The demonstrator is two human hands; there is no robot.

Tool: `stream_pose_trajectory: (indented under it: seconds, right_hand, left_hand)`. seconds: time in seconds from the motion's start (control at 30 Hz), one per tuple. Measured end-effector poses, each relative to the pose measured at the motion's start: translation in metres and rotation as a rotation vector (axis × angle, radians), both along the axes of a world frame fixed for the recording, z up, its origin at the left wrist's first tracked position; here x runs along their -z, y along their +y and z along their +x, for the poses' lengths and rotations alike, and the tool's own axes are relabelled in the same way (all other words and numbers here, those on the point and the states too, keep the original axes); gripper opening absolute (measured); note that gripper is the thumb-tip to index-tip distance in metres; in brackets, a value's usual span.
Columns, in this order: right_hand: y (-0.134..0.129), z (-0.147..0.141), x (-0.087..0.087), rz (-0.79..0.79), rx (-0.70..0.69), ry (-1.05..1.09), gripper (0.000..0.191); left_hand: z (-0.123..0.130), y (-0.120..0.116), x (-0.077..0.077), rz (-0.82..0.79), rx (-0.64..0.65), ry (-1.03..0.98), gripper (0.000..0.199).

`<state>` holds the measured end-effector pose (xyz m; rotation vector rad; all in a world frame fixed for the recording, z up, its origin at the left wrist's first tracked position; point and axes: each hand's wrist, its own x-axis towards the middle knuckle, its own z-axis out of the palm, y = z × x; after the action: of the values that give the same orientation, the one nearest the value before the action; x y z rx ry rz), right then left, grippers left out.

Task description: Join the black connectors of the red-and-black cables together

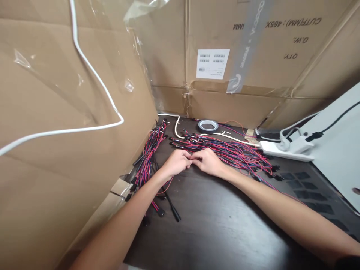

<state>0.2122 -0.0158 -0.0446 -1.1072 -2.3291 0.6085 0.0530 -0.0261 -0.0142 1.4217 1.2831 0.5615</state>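
Observation:
My left hand (177, 162) and my right hand (208, 161) meet fingertip to fingertip above the dark table (213, 217), both pinched closed. Whatever lies between the fingers is hidden or too small to name. Right behind them lies a wide bundle of red, blue and black wires (233, 152) with black connectors at the ends. A second bundle of similar wires (149, 153) lies to the left, partly covered by my left forearm. Near that forearm, a black cable end (174, 213) points toward me.
A roll of tape (208, 126) lies behind the wires. A white power strip (287, 150) with plugs sits at right, near rows of black strips (306, 187) on the table. Cardboard (168, 67) walls the back and left, where a white cable (95, 75) hangs.

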Motion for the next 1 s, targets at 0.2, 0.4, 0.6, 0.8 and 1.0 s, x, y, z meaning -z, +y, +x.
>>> stream_pose_trajectory:
  seconds: [0.2, 0.4, 0.6, 0.8, 1.0]
  right_hand:
    - [-0.002, 0.002, 0.001, 0.108, 0.039, -0.130, 0.018]
    - [-0.005, 0.002, -0.005, 0.150, 0.074, -0.324, 0.014]
    - [-0.005, 0.002, -0.005, 0.187, 0.087, -0.362, 0.016]
    - [-0.004, -0.001, -0.005, 0.245, 0.086, -0.386, 0.016]
    - [-0.004, -0.004, -0.004, 0.287, 0.132, -0.413, 0.015]
  left_hand:
    - [0.000, 0.006, 0.004, 0.052, -0.017, 0.044, 0.008]
    - [0.000, 0.006, 0.004, 0.090, -0.017, 0.108, 0.010]
    - [0.000, 0.008, 0.004, 0.136, -0.006, 0.101, 0.009]
    - [-0.008, 0.016, 0.011, 0.212, 0.073, 0.118, 0.013]
    - [-0.008, 0.015, 0.011, 0.237, 0.152, 0.131, 0.014]
